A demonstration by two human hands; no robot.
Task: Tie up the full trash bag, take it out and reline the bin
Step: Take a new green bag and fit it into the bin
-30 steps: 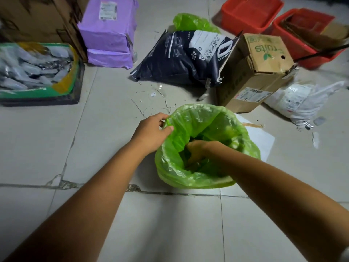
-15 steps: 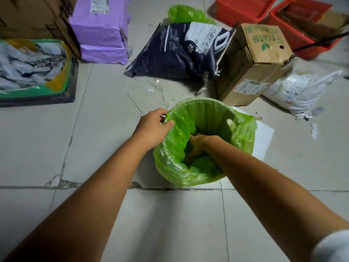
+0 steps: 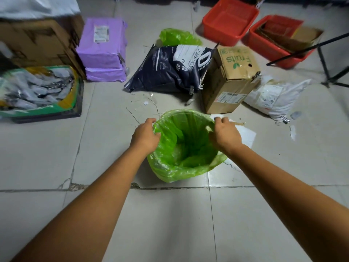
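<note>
- On the tiled floor (image 3: 105, 154) right in front of you stands the bin, lined with a green trash bag (image 3: 186, 148) whose mouth gapes open.
- Your left hand (image 3: 145, 136) curls its fingers over the liner's left rim, pinching the plastic.
- Your right hand (image 3: 225, 134) grips the right rim, fingers closed on the film.
- Just beyond the bin sit a cardboard box (image 3: 229, 78) and a dark printed sack (image 3: 170, 70).
</note>
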